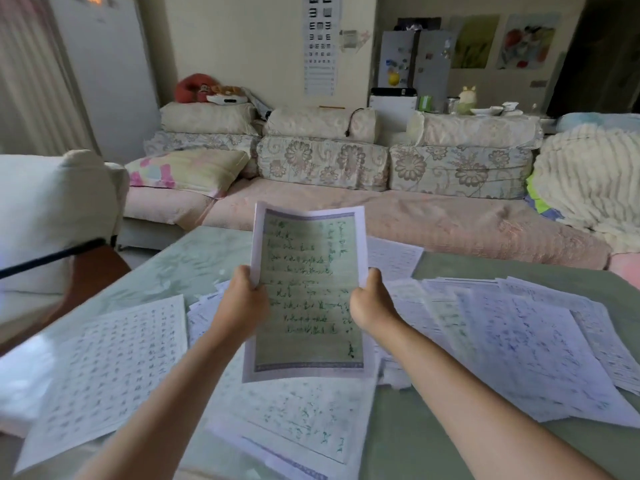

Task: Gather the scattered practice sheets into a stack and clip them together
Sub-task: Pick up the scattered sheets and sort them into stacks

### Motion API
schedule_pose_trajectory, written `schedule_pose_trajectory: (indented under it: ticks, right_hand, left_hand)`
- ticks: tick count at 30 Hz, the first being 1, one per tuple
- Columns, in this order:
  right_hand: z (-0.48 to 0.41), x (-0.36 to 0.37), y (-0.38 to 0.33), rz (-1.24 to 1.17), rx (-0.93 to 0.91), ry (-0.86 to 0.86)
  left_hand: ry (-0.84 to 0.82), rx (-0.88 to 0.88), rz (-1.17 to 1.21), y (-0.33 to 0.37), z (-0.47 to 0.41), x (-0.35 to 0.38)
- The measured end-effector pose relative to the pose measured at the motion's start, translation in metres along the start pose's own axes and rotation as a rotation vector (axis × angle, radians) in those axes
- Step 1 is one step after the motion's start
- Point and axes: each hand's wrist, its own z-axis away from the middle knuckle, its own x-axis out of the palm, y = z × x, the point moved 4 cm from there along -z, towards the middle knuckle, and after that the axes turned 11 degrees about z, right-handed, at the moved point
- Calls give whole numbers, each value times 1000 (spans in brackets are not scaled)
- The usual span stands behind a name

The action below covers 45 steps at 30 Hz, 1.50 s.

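Sheet held up between both hands.

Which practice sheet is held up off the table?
The green-tinted sheet with green handwriting and a purple border, gripped at its side edges by the left hand and right hand; all the other sheets lie on the table.

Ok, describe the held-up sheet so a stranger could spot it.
Find the green table before the floral sofa, strewn with sheets. Above its middle, the left hand and right hand grip one green-panelled sheet. It alone is off the table.
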Motion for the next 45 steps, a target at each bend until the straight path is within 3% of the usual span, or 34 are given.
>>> schedule_pose_trajectory:
  ticks: [5, 12, 16, 20, 25, 30, 33, 36, 41, 45]
  right_hand:
    - [-4, 105, -77, 46, 30, -220]
    - [4, 241, -158, 112, -22, -440]
    - [12, 285, -172, 177, -42, -470]
    - [15, 303, -171, 356, -94, -368]
    - [15, 306, -170, 512, -97, -338]
    - [24, 293, -167, 560, -266, -366]
    - [22, 264, -154, 501, -347, -390]
    - [12, 219, -129, 417, -376, -362]
    - [-4, 137, -55, 531, -271, -382]
    - [0, 94, -2, 672, -142, -388]
  left_hand:
    - [216, -74, -93, -79, -9, -97]
    - [322, -288, -266, -188, -7, -198]
    - [274, -409, -438, -220, -6, -214]
    - [212, -505, -678, -228, -1, -212]
    - [220, -446, -551, -236, -5, -210]
    - [176, -436, -517, -230, -5, -207]
    - [167, -459, -526, -215, -6, -200]
    - [134, -308, -493, -185, -8, -174]
    - [-180, 2, -322, -114, -2, -89]
    - [-455, -13, -433, -91, 16, -23]
